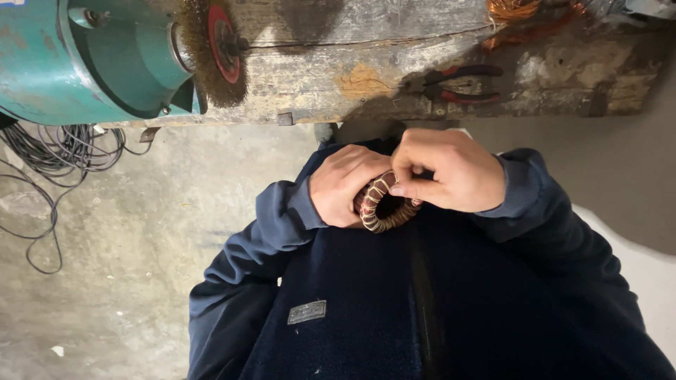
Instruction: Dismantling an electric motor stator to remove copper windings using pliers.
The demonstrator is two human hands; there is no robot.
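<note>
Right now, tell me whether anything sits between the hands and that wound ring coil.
Nothing visible does. The left hand cups the ring coil from one side, and the right hand pinches its top edge with the fingers. Both touch it directly.

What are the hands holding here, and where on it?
A copper-wound ring coil bound with pale cord: left hand cups its outer rim; right hand pinches its top edge.

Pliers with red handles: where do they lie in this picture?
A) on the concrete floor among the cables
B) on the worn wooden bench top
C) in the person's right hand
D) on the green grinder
B: the pliers lie on the worn wooden bench, apart from both hands, which hold a wound coil ring.
</note>
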